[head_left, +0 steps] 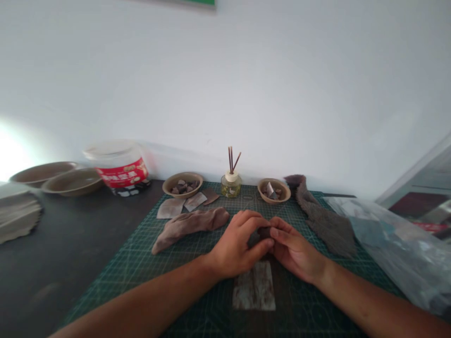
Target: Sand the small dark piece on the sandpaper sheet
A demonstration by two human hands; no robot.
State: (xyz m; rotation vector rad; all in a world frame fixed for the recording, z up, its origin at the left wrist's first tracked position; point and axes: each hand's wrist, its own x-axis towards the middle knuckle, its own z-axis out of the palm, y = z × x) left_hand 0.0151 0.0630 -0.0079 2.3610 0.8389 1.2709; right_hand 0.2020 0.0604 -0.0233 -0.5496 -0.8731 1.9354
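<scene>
Both hands meet above the green cutting mat [137, 267]. My left hand [240, 243] curls its fingers and thumb around a small dark brown piece [264, 232]. At its other side my right hand [298, 251] pinches the same piece, its fingertips close to those of the left. Most of the piece is covered by the fingers, so its kind is unclear. Just below the hands lies a rectangular sheet [254, 287] with white and brown streaks. A rolled brownish cloth [192, 226] rests to the left of my left hand.
Two bowls [183, 184] [274, 190] of small brownish pieces flank a reed diffuser [231, 184]. Flat pieces [171, 208] lie before the left bowl. A grey-brown cloth [329, 227] and clear plastic [398, 249] are right; a red-labelled tub [123, 171] and dishes [75, 182] left.
</scene>
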